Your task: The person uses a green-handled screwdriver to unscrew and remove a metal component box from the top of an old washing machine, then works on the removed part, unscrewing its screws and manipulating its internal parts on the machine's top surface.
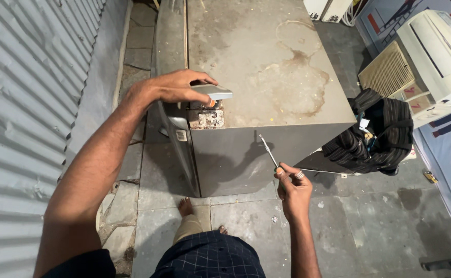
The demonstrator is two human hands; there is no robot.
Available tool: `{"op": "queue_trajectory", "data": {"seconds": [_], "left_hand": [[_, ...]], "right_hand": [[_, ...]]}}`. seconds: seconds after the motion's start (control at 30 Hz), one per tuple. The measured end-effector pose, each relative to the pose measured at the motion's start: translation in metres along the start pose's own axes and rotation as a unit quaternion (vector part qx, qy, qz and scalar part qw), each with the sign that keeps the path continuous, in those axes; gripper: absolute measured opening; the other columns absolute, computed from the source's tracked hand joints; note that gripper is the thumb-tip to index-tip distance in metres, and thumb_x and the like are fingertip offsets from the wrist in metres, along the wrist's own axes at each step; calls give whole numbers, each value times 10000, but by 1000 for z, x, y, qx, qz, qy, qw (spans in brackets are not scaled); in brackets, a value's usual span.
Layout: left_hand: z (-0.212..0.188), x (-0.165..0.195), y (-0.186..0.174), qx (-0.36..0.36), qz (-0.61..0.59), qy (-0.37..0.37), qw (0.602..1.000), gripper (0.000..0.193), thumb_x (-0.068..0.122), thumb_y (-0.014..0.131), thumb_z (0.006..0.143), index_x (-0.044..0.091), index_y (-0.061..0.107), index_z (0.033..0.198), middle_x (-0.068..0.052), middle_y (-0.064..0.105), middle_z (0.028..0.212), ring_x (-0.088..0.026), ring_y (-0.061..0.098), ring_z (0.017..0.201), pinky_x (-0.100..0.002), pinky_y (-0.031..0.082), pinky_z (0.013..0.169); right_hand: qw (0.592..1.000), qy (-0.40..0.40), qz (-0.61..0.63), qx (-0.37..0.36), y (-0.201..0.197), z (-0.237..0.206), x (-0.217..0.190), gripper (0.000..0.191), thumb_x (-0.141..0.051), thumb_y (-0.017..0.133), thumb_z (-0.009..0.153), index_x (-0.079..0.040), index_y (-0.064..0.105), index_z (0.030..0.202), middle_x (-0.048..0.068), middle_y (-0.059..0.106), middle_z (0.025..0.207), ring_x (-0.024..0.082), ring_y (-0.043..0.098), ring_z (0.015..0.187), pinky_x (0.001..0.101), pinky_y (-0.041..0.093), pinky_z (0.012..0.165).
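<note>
Left hand pinching a flat grey cover plate at the top corner of a grey metal cabinet, thumb under, fingers over. Directly beneath that grip, a rusted hinge bracket. Right hand closed narrowly around a thin metal tool, shaft angled up toward the cabinet's front face. Right of that hand, a dark striped bag.

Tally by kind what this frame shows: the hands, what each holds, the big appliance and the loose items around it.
Hands: 2, left hand and right hand
Grey hinge cover plates: 1, in the left hand
Thin metal tools: 1, in the right hand
Grey refrigerators: 1
Black striped bags: 1
White air-conditioner units: 1
Total: 7
</note>
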State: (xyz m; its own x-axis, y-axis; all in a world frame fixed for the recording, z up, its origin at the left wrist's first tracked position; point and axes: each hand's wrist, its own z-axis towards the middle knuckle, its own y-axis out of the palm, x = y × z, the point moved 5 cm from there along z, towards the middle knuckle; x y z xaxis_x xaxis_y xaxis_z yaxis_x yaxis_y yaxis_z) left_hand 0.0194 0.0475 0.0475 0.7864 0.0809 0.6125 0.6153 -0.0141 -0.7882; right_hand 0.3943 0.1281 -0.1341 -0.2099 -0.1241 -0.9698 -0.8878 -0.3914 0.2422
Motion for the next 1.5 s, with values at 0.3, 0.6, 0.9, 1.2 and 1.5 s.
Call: {"op": "queue_trajectory", "data": {"seconds": [0.3,0.6,0.9,1.2,1.5], "left_hand": [[7,-8,-3,-29,-11,-67,997,776,525,715,725,155,624,1401,-100,685,1303,-273,628,1192,-427,500,961],[4,-2,-10,-39,-29,-76,996,785,543,719,689,187,647,1385,-89,714,1284,-257,644,1179,-400,499,948],[19,46,-5,-4,136,-25,990,793,575,793,643,99,708,1272,-172,709,1220,-317,677,1132,-409,548,964],[21,83,5,178,94,142,969,690,414,815,735,77,592,1295,-182,538,1351,-389,501,1305,-458,441,1069],[45,65,21,290,-69,154,942,567,348,704,946,75,495,1398,-178,564,1383,-322,573,1336,-438,457,1126]], "right_hand": [[1000,23,20,10,-9,-6,4,164,-73,724,935,-20,732,1091,77,679,861,42,435,522,231,300,429],[999,23,11,26,-15,-6,5,176,-79,738,925,-23,739,1092,68,678,855,45,437,520,240,298,432],[999,29,0,41,-25,-9,0,192,-96,734,924,-22,733,1100,66,671,839,44,427,513,237,294,430],[998,24,-3,64,-46,-17,5,197,-101,740,926,-10,735,1100,74,677,845,43,442,530,234,310,438],[996,43,-21,77,-54,-21,10,203,-89,735,923,-1,736,1106,83,676,842,52,443,532,241,326,439]]}}
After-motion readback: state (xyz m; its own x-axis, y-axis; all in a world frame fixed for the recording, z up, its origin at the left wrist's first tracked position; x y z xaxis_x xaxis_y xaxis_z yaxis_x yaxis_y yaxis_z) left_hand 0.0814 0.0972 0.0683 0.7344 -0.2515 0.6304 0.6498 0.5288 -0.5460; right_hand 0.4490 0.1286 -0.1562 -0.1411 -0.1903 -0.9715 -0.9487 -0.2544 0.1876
